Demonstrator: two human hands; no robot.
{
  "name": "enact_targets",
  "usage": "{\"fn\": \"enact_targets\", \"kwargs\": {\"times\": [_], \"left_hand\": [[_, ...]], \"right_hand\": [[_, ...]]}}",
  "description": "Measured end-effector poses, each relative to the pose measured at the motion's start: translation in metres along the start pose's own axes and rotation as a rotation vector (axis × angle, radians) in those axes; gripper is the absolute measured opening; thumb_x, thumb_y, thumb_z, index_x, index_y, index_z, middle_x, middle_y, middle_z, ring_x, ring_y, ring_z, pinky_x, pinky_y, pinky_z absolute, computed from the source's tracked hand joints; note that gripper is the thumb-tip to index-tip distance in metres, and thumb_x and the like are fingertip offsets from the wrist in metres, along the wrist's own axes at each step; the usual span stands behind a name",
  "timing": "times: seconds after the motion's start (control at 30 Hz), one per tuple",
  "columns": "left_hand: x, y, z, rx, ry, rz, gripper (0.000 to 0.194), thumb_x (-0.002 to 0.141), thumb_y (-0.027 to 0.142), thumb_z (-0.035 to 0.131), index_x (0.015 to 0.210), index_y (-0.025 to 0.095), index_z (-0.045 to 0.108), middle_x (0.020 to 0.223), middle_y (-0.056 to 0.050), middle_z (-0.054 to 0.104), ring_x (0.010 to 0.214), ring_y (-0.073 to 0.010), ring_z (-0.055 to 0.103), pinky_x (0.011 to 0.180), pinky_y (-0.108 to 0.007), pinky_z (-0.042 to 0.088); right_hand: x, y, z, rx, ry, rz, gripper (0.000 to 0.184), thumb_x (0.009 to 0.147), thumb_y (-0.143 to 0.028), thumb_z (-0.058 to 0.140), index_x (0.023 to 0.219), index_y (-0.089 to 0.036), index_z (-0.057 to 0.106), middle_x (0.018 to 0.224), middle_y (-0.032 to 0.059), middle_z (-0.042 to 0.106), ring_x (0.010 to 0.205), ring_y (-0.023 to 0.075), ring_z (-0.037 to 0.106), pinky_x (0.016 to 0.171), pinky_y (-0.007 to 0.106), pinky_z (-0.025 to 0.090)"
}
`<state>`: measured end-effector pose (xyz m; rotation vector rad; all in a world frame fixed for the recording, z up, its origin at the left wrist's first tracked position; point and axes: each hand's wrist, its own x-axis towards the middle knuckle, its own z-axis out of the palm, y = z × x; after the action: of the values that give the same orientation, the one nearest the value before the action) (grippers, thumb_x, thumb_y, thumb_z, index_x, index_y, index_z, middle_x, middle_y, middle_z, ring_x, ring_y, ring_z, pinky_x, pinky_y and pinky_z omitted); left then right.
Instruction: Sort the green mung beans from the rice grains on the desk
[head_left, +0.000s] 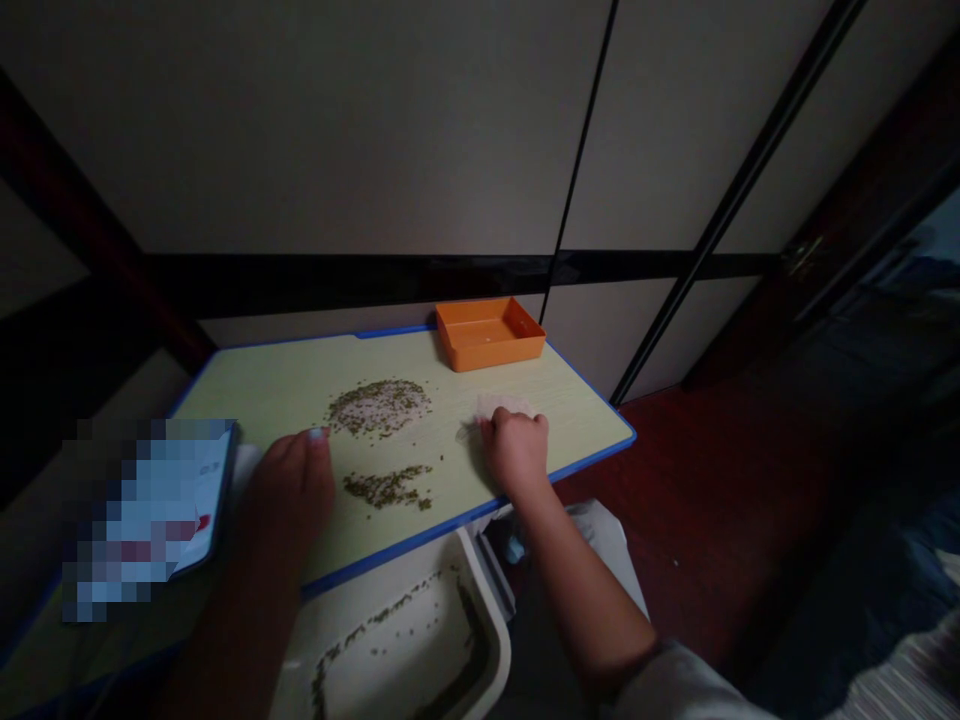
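**Two hands among scattered green beans on a small bench**

The larger pile of green beans (379,406) lies near the middle of the bench (285,380), mixed with pale grains, and a smaller pile (388,487) sits closer to the front edge. The left hand (292,480) rests palm down just left of both piles, fingers loosely together and extended, holding nothing; its fingertip almost reaches the edge of the larger pile. The right hand (516,452) lies to the right of the piles, toward the right front corner, fingers curled down onto a small heap of whitish grains (501,406) (whether it pinches any of them cannot be told in this dim light).

An orange tray (489,333) stands at the back edge of the bench, toward the right back corner, well apart from both hands. Below the front edge, a white basin (405,640) sits under the bench's blue rim, with more green beans strewn along its bottom and side. At the left front corner a phone (187,500) lies on the bench beside the left wrist, its screen lit. Behind the bench stand pale wall panels (375,120) with dark strips, and a reddish floor (712,480) shows to the right.
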<state>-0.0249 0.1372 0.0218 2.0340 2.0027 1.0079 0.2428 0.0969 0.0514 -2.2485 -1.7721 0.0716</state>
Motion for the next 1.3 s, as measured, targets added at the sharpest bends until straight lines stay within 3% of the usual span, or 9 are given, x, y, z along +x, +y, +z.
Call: {"fn": "enact_targets", "kwargs": {"times": [0.23,0.5,0.7,0.83,0.93,1.1,1.3], "left_hand": [[-0.001,0.001,0.0,-0.001,0.011,0.014,0.05,0.099,0.051,0.023,0.099,0.024,0.064,0.111,-0.017,0.073,0.115,-0.0334,0.07,0.114,-0.053,0.055],[-0.002,0.002,0.0,0.005,-0.003,-0.013,0.051,0.098,0.053,0.021,0.1,0.023,0.062,0.114,-0.02,0.073,0.114,-0.0362,0.07,0.112,-0.056,0.055],[0.0,0.007,-0.004,0.014,-0.027,-0.031,0.053,0.096,0.051,0.022,0.102,0.021,0.065,0.119,-0.022,0.073,0.117,-0.0371,0.07,0.112,-0.057,0.055],[-0.001,0.007,-0.007,0.005,-0.032,-0.022,0.052,0.097,0.051,0.023,0.102,0.021,0.065,0.116,-0.021,0.074,0.114,-0.0362,0.07,0.11,-0.057,0.056],[-0.001,0.003,-0.005,0.003,-0.032,-0.006,0.05,0.098,0.051,0.025,0.101,0.022,0.065,0.114,-0.019,0.075,0.113,-0.0349,0.07,0.109,-0.055,0.056],[-0.002,-0.002,-0.002,-0.009,-0.014,0.017,0.049,0.1,0.05,0.026,0.102,0.023,0.066,0.116,-0.018,0.075,0.117,-0.0342,0.07,0.111,-0.053,0.054],[-0.004,-0.001,-0.003,-0.009,-0.038,-0.007,0.054,0.101,0.049,0.023,0.112,0.021,0.067,0.126,-0.021,0.075,0.128,-0.0346,0.068,0.119,-0.052,0.049]], "right_hand": [[0.014,0.026,-0.001,-0.009,0.113,0.048,0.032,0.111,-0.032,0.051,0.107,-0.015,0.077,0.117,0.0208,0.08,0.115,0.0297,0.067,0.092,0.039,0.037],[0.022,0.029,-0.009,0.151,0.126,-0.116,0.035,0.112,-0.034,0.051,0.094,-0.017,0.077,0.098,0.0118,0.08,0.095,0.0222,0.068,0.082,0.031,0.038],[0.069,0.021,-0.038,0.326,0.297,-0.175,0.04,0.113,-0.035,0.051,0.082,-0.017,0.071,0.089,0.008,0.074,0.085,0.0183,0.062,0.078,0.028,0.038],[0.095,0.009,-0.032,0.541,0.349,-0.178,0.04,0.11,-0.029,0.057,0.072,-0.019,0.063,0.08,0.0034,0.066,0.081,0.0168,0.059,0.075,0.026,0.038],[0.093,0.0,-0.013,0.608,0.276,-0.245,0.038,0.103,-0.025,0.068,0.066,-0.02,0.06,0.073,0.0002,0.059,0.075,0.0165,0.054,0.072,0.027,0.036],[0.075,-0.007,0.003,0.579,0.117,-0.504,0.031,0.098,-0.021,0.073,0.07,-0.019,0.062,0.076,0.0001,0.056,0.078,0.0166,0.052,0.075,0.027,0.036],[0.066,-0.014,0.006,0.654,-0.321,-0.808,0.041,0.099,-0.023,0.072,0.063,-0.02,0.05,0.068,-0.0052,0.046,0.068,0.012,0.043,0.069,0.026,0.033]]}}
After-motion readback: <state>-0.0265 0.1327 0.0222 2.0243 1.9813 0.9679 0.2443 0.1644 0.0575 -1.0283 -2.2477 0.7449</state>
